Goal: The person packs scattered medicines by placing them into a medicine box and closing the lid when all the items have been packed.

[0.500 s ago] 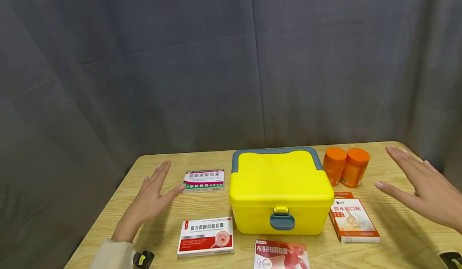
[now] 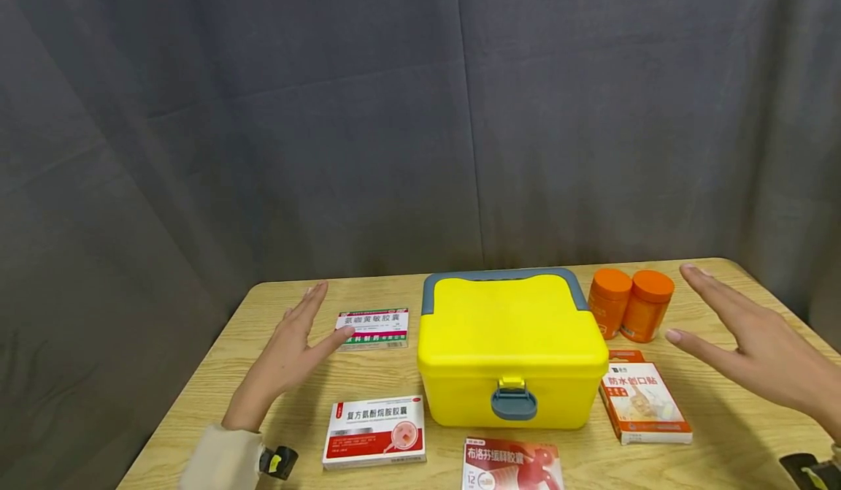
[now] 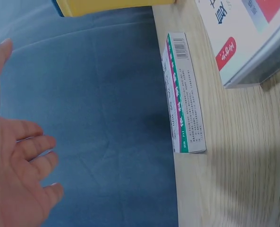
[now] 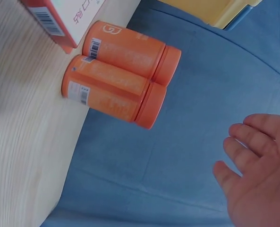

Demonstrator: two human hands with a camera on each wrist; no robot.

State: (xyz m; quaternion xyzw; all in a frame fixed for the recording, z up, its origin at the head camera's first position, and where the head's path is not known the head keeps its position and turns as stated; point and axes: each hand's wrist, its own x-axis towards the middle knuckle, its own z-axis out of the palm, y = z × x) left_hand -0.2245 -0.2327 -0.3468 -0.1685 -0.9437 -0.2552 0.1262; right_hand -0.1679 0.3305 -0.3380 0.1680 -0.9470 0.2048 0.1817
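Around the yellow case [image 2: 512, 337] on the counter [image 2: 601, 464], lid down, we list:

Risks (our judgement):
– R of case: 2 orange jars [image 2: 647, 307], upright, touching each other; low sweep of R hand could topple both.
– Front-R of case: plaster box [image 2: 647, 402], contact w/ case unclear; dragging case R may shove it.
– Front of case: red carton [image 2: 512, 464]; pulling case fwd may push it along.

Hands:
– L hand [image 2: 285, 358]: L of case, nr striped carton [image 2: 388, 322]; fingers extended, thumb spread wide; holds 0, touches 0.
– R hand [image 2: 755, 351]: R of case, beyond jars; fingers likewise straight, thumb apart; nothing held or touched.
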